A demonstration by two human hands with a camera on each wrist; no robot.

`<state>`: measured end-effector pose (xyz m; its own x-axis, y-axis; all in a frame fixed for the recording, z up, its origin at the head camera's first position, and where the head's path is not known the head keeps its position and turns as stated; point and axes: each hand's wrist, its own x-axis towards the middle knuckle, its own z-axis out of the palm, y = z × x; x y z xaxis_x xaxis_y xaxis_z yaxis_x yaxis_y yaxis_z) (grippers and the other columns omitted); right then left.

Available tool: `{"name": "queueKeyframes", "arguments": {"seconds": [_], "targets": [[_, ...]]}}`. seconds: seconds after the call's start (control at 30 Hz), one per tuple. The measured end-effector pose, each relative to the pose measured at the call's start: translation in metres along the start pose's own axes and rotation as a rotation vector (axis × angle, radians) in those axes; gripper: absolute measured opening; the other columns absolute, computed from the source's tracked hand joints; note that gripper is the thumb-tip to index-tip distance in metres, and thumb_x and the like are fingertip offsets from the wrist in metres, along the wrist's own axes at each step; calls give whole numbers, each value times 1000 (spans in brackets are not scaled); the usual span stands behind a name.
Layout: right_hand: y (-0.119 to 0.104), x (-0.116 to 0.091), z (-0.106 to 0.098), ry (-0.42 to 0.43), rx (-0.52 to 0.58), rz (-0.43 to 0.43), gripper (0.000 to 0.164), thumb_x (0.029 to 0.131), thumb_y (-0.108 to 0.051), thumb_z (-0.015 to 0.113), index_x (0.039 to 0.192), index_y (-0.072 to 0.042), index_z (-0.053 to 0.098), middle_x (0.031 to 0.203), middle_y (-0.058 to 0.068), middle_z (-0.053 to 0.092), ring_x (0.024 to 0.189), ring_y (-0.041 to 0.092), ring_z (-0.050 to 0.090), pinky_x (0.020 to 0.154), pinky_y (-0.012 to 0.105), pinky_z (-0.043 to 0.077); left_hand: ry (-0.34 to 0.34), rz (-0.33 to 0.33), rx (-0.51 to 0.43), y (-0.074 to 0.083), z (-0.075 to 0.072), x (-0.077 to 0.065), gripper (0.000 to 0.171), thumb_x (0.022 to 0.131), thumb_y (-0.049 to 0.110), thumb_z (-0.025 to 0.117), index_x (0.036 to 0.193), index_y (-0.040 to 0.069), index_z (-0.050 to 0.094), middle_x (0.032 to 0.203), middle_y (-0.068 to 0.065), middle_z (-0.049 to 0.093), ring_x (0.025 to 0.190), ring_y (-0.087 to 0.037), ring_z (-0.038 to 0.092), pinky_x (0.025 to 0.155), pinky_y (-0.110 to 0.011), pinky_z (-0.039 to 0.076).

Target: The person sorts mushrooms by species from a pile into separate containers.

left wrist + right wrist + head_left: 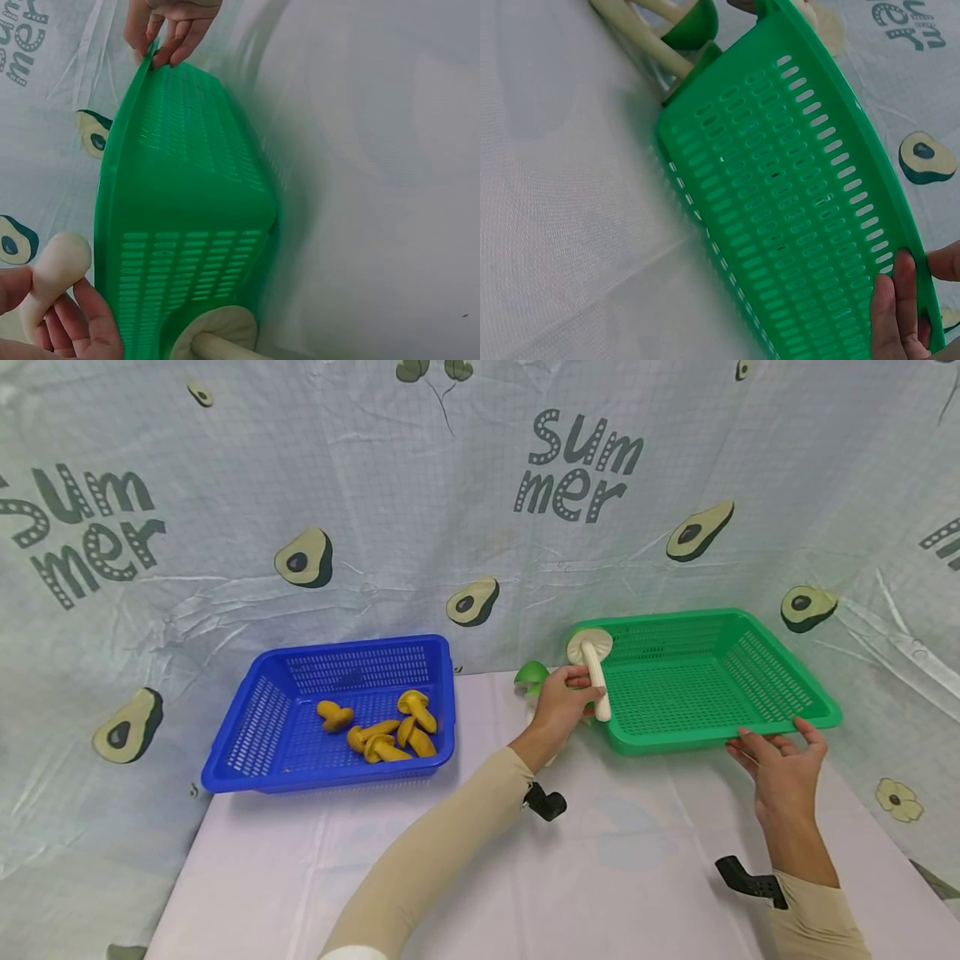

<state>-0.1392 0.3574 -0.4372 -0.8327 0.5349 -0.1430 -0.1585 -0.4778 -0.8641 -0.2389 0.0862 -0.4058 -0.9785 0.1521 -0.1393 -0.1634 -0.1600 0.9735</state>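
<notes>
Just right of centre in the frame, the left hand [557, 710] pinches the cream-white mushroom with a broad round cap and long stem [593, 667] by that stem, thumb against fingers, a hold that leaves the cap free at the top. The mushroom is at the left end of the green rectangular basket of perforated plastic [675, 693], its gilled underside towards the head camera; whether it touches the rim is hard to tell. At the basket's near edge, right of the frame, the right hand [783, 772] grips the rim with digits on both sides of it, apparently to steady the basket. Green-capped mushrooms with pale stems [531, 673] lie just outside the basket's left end, mostly hidden by the left hand. Left of centre, the blue rectangular basket of perforated plastic [360, 672] holds five mustard-yellow mushrooms with stubby stems [381, 748], four grouped towards its lower right, one apart; its walls would stop them rolling onto the white tablecloth [637, 843].
</notes>
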Motion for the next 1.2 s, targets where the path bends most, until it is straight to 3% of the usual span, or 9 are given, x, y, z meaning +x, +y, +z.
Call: {"name": "queueKeyframes", "arguments": {"seconds": [0.3,0.63,0.9,1.2], "targets": [[1,1,0,1,-14,0,87,89,11,69,146,-25,14,103,8,46,68,22,73,68,32,62,-46,0,-22,2,2,-1,38,90,3,76,127,4,64,97,-4,59,82,-19,66,77,-35,61],[0,1,-1,-3,1,-3,86,89,12,69,145,-25,15,102,7,46,67,22,73,68,32,62,-99,20,-59,-1,6,-5,45,89,-4,73,133,-1,62,100,-7,62,82,-19,68,77,-33,61],[0,0,-1,5,-8,-3,87,88,11,70,146,-24,15,101,7,46,67,22,73,68,31,62,-100,-9,-19,-1,7,-5,44,91,-7,68,134,0,62,115,-19,64,102,-37,68,76,-32,61],[0,0,0,-5,-6,-4,87,89,11,69,147,-24,15,102,8,46,68,22,73,69,31,62,-63,15,118,1,10,0,42,91,-5,69,133,2,64,126,-18,57,81,-17,63,76,-32,60]]}}
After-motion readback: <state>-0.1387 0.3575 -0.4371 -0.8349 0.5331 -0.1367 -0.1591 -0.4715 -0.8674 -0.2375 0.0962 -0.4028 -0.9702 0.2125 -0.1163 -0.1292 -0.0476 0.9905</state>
